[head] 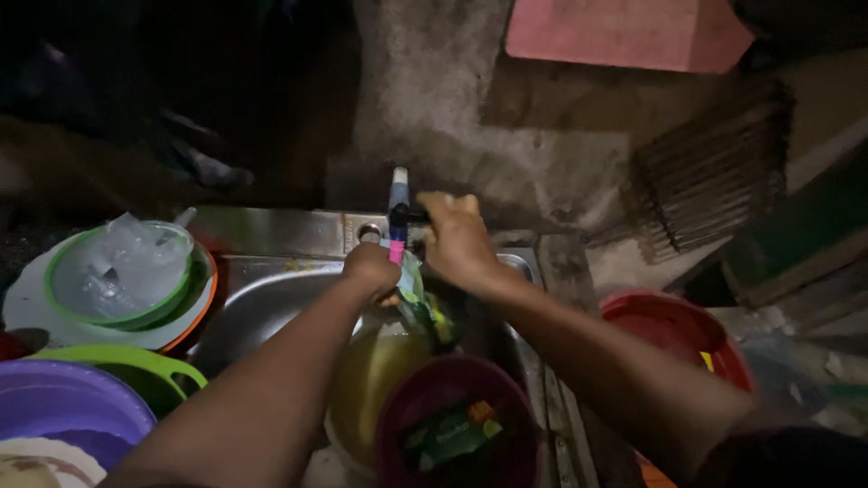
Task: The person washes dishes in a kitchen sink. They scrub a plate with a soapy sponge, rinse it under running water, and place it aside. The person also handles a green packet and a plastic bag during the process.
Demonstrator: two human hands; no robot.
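Maroon bowl point(457, 425) crowds sink point(262, 303); right hand point(459, 239) grips tap point(399, 212).

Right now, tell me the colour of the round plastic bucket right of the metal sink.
Red, clearest in the head view: round plastic bucket.

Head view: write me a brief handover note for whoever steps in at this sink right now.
Left hand: closed around a clear bottle held under the tap.
Right hand: on the tap's handle; whether water runs cannot be told.
Below, in the steel sink: a yellowish container and a maroon bowl holding a green wrapper.
Left of the sink: stacked bowls and plates, a purple basin. Right: a red bucket.
Washing looks unfinished.
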